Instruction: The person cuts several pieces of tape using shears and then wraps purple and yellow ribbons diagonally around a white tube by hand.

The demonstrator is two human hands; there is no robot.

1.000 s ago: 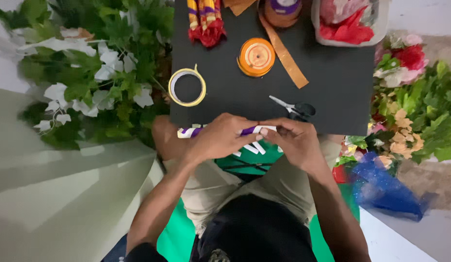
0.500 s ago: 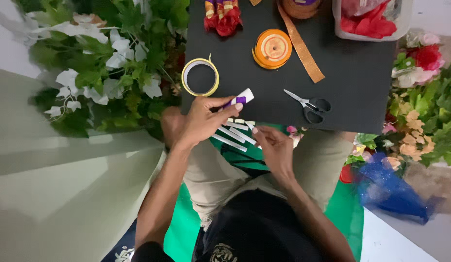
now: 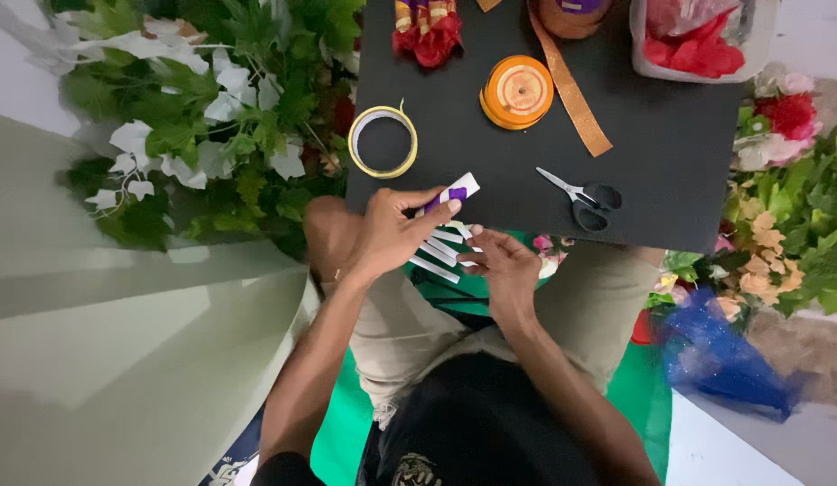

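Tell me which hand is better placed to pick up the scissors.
Right, probably. The right hand is nearer the scissors, on their side; the left hand is busy pinching the purple-and-white strip.

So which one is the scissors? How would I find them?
Look at the black board resting across the person's lap. Near its front edge, right of the person's hands and below the orange ribbon spool, lie the scissors. They are the only thing there with silver blades and dark looped handles.
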